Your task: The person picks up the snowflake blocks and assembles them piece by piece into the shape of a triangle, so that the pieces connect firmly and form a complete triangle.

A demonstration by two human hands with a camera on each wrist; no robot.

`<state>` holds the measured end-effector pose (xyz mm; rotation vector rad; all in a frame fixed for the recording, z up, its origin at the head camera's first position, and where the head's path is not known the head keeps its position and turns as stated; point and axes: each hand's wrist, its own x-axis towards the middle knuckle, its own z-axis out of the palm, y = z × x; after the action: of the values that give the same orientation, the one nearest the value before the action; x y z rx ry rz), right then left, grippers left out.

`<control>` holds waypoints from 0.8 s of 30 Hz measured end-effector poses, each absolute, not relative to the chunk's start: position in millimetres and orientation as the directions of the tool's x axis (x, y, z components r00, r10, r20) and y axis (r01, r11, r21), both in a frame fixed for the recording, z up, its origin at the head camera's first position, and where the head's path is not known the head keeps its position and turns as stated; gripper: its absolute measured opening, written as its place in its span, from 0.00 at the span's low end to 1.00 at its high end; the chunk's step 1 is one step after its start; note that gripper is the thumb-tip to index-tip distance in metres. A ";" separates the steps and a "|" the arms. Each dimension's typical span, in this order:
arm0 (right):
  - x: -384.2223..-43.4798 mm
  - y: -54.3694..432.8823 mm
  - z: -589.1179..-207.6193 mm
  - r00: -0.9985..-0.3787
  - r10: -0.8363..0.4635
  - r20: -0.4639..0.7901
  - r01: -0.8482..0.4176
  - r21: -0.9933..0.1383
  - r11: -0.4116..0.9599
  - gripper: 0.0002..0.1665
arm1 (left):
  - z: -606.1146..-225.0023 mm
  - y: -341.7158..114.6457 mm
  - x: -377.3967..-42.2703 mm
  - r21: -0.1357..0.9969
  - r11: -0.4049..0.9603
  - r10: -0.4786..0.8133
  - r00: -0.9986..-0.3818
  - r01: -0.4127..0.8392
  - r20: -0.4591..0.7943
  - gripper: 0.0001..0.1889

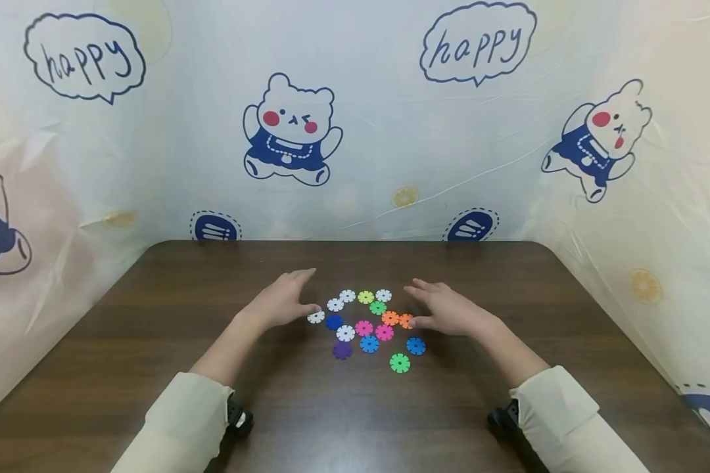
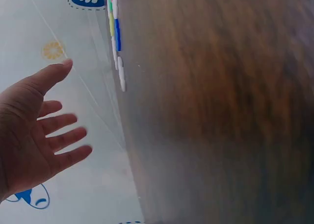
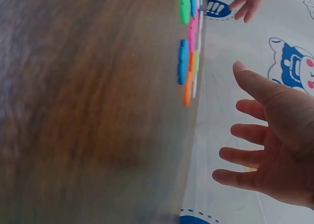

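Several notched plastic discs lie flat in a loose cluster on the dark wooden table [image 1: 307, 420]. Among them are a purple disc [image 1: 342, 350], a dark blue disc [image 1: 334, 322], a pink disc [image 1: 363, 328], a yellow disc [image 1: 365, 297] and a green disc [image 1: 400, 363]. My left hand [image 1: 281, 300] hovers at the cluster's left side, fingers spread, nearest a white disc [image 1: 316, 317]. On the opposite side my right hand [image 1: 446, 309] is held with fingers apart, its thumb over part of an orange disc [image 1: 406, 321]. Both wrist views show the palms holding nothing.
Behind the table hangs a pale curtain [image 1: 367, 151] printed with cartoon bears and lettering; it also runs along both sides. A black wrist strap [image 1: 239, 418] shows below the left sleeve, another dark strap [image 1: 504, 418] by the right sleeve.
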<state>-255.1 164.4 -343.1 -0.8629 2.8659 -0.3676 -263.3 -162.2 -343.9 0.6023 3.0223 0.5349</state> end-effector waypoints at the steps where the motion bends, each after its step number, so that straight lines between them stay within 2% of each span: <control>1: -256.2 163.5 -344.6 -0.826 -0.560 -0.056 -0.528 -0.268 0.806 0.38 | -345.1 -162.7 -264.2 0.354 0.864 0.370 -0.928 0.359 0.040 0.40; 7: -263.3 158.4 -352.1 -0.821 -0.560 -0.109 -0.511 -0.298 0.806 0.24 | -352.6 -166.0 -271.0 0.430 0.844 0.360 -0.933 0.320 -0.013 0.33; 15: -276.1 158.6 -358.2 -0.830 -0.538 -0.145 -0.461 -0.362 0.810 0.20 | -361.5 -166.6 -279.4 0.463 0.843 0.351 -0.932 0.272 -0.091 0.22; 24: -280.7 151.7 -363.9 -0.827 -0.537 -0.168 -0.442 -0.397 0.805 0.16 | -365.8 -163.0 -281.3 0.450 0.852 0.363 -0.921 0.267 -0.141 0.17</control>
<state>-280.7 151.7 -363.9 -0.7528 2.7191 -0.5010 -281.3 -163.0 -365.8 0.4841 2.8080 0.6347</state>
